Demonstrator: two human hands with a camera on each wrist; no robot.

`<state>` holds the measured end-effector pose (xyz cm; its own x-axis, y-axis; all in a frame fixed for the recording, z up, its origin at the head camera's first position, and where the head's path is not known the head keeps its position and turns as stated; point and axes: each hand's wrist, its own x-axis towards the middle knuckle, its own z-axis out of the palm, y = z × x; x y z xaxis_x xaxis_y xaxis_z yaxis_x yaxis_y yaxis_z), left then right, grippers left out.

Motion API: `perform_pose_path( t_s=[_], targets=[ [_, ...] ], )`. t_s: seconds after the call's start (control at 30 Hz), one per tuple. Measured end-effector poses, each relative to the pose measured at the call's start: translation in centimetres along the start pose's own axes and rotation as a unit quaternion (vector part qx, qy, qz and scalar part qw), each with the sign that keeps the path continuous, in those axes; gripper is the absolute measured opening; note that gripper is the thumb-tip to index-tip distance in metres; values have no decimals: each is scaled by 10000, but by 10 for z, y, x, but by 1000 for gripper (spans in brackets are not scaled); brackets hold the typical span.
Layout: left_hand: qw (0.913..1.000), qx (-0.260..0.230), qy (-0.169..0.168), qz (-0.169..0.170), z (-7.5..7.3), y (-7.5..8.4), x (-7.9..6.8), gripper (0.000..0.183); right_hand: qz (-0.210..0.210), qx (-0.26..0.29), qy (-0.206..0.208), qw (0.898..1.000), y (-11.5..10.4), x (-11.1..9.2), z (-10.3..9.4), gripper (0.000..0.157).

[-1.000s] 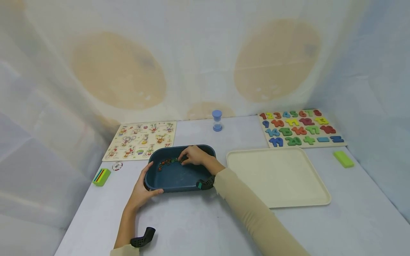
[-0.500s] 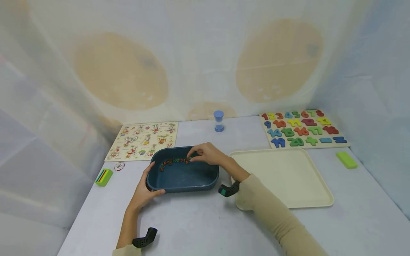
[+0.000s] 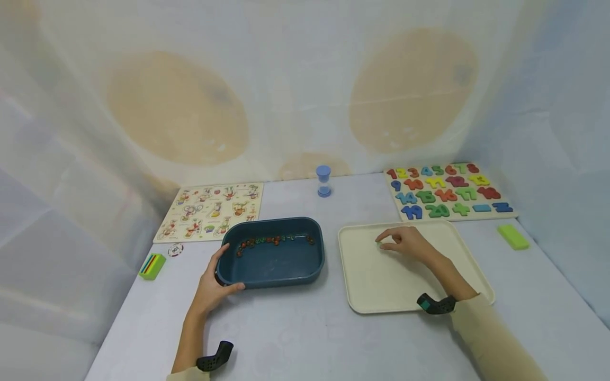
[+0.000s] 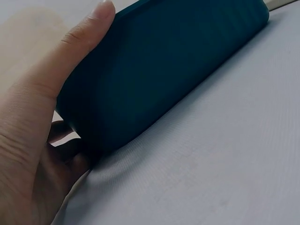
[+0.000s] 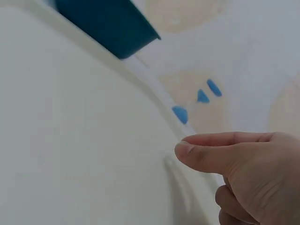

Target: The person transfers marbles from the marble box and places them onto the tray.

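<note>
A dark blue plastic basin (image 3: 271, 271) stands on the table, with several small round red and green marbles (image 3: 245, 244) along its far inner side. My left hand (image 3: 209, 288) holds the basin's left end; in the left wrist view the thumb (image 4: 86, 35) lies against its wall and other fingers curl below. Above the cream tray (image 3: 376, 288), my right hand (image 3: 412, 244) pinches a tiny greenish marble (image 3: 379, 244) between thumb and forefinger. In the right wrist view those fingertips (image 5: 185, 150) hide it.
Behind the basin lies a picture puzzle board (image 3: 209, 211); a number puzzle (image 3: 448, 191) lies at back right. A blue hourglass (image 3: 323, 181) stands between them. Green blocks (image 3: 152, 266) and a poker chip (image 3: 175, 250) sit left, a green eraser-like block (image 3: 513, 236) right.
My right hand has lifted out of the basin and moved right, over the cream tray, pinching a marble. The left hand has kept its hold on the basin.
</note>
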<state>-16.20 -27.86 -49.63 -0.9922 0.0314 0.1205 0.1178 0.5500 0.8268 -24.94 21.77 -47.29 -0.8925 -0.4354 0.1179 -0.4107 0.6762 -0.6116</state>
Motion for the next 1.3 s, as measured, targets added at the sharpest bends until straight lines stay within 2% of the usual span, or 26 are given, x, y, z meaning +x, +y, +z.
perform_pose_path(
  t_s=[0.13, 0.3, 0.5, 0.57, 0.7, 0.83, 1.0, 1.1, 1.3],
  targets=[
    [10000, 60, 38, 8, -1, -3, 0, 97, 327, -42, -109, 9994, 10, -10, 1, 20],
    [9999, -41, 130, 85, -1, -3, 1, 94, 90, -52, 117, 9999, -3, -3, 2, 27],
    [9998, -42, 196, 57, -1, -1, 0, 94, -338, 430, 305, 9980, -45, 27, 6, 35],
    [9998, -16, 175, 44, -1, 7, -2, 95, -457, 617, 330, 9965, -64, 40, 8, 32],
    [9996, -93, 253, 46, 0, 8, -2, 93, -883, 965, 260, 9911, -102, 73, 16, 27],
    [9988, -278, 399, 37, 2, 0, 0, 89, -1309, 1122, -136, 9849, -139, 107, 33, 25],
    [9983, -331, 469, 66, 2, 0, 1, 87, -1666, 955, -759, 9784, -169, 147, 68, 26],
    [9983, -349, 463, 60, 3, 0, 1, 86, -1631, 988, -1137, 9750, -180, 161, 89, 25],
    [9980, -372, 508, 28, 3, -2, 1, 85, -1179, 713, -1695, 9758, -186, 172, 121, 24]
  ],
)
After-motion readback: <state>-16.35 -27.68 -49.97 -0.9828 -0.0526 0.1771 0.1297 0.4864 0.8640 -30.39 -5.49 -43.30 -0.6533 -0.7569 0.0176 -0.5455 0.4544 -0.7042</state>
